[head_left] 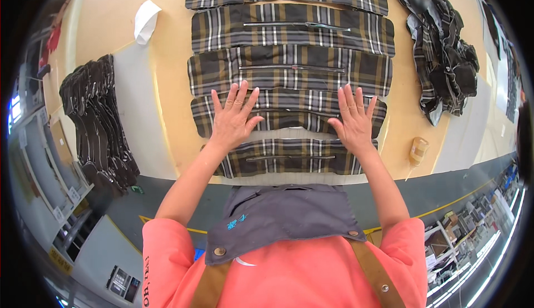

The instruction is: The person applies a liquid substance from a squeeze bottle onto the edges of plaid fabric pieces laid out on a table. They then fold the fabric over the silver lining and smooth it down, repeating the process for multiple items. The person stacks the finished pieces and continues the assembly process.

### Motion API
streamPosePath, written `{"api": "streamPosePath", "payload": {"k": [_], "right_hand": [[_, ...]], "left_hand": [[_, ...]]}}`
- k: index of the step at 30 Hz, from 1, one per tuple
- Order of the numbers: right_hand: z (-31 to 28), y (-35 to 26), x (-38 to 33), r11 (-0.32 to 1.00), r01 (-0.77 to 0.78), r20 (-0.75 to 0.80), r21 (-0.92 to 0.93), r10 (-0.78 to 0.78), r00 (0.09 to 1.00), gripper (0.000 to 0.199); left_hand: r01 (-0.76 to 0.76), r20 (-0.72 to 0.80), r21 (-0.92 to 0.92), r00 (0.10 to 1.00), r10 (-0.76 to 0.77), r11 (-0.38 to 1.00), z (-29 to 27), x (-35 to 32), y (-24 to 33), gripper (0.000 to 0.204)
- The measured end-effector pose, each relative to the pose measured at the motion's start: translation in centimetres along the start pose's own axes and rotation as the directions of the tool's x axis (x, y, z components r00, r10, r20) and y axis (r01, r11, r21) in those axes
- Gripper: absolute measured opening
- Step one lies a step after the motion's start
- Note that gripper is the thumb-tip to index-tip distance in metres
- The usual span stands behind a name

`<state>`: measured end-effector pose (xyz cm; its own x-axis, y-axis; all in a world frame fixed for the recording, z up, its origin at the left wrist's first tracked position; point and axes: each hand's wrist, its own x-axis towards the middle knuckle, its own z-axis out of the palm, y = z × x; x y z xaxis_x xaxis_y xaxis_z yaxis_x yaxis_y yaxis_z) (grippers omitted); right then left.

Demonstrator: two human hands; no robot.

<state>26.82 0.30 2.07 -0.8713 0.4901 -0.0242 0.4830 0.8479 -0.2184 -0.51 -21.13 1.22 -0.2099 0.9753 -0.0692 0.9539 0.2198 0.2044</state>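
Several dark plaid fabric strips with zippers lie across the table in a column in front of me. Both hands press flat on one plaid strip [289, 101], second from the near edge, one toward each end. My left hand [232, 120] has its fingers spread, the tips reaching the lower edge of the plaid strip [289, 77] beyond. My right hand [355, 123] lies open in the same way. Neither hand grips anything. Nearest my body, another plaid strip [289, 166] rests at the table edge, with a narrow gap between it and the strip under my hands.
A layered stack of dark cut pieces [97, 124] hangs over the table's left edge. A white scrap [146, 21] lies at the far left. At the right are a crumpled heap of plaid pieces [442, 58] and a small amber bottle [418, 151] with a thin nozzle.
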Motion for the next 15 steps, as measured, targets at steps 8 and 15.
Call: {"api": "streamPosePath", "payload": {"k": [8,15], "right_hand": [[3.7,3.4,-2.4,0.997,-0.036,0.101,-0.061,0.042,0.994,0.067],[-0.1,5.4,-4.7,0.897,-0.351,-0.281,0.269,0.422,0.862,0.066]], "left_hand": [[0.011,0.090,0.024,0.996,-0.013,1.000,1.4,-1.9,-1.7,0.062],[0.559,-0.141,-0.174,0.801,-0.582,0.811,-0.3,-6.2,-2.7,0.080]]}}
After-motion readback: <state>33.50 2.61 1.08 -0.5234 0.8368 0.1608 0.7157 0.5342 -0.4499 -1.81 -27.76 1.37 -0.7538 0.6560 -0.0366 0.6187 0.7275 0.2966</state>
